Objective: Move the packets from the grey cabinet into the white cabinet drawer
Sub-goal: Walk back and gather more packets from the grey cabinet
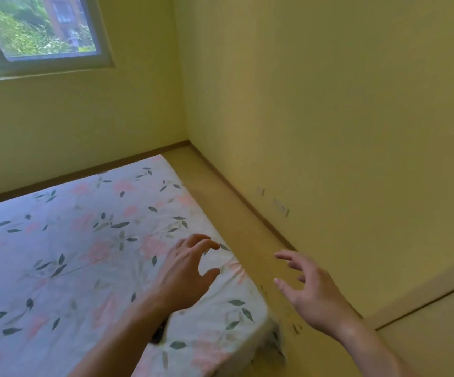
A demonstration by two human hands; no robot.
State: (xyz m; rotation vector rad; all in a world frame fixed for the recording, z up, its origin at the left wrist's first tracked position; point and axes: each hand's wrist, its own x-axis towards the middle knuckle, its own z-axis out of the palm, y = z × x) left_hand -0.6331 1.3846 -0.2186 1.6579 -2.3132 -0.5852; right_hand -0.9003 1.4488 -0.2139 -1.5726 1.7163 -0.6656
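No packets, grey cabinet or white cabinet show in the head view. My left hand point(186, 270) hovers over the right edge of a bed, fingers curled and apart, holding nothing. My right hand point(306, 288) reaches out over the strip of floor beside the bed, fingers spread, empty. The two hands are apart from each other and touch nothing that I can see.
A bed point(65, 257) with a white sheet printed with pink flowers and grey leaves fills the lower left. A narrow strip of tan floor point(236, 213) runs between it and the yellow wall point(329, 118). A window point(38, 31) is at the upper left. A pale surface edge point(424, 300) juts in at the lower right.
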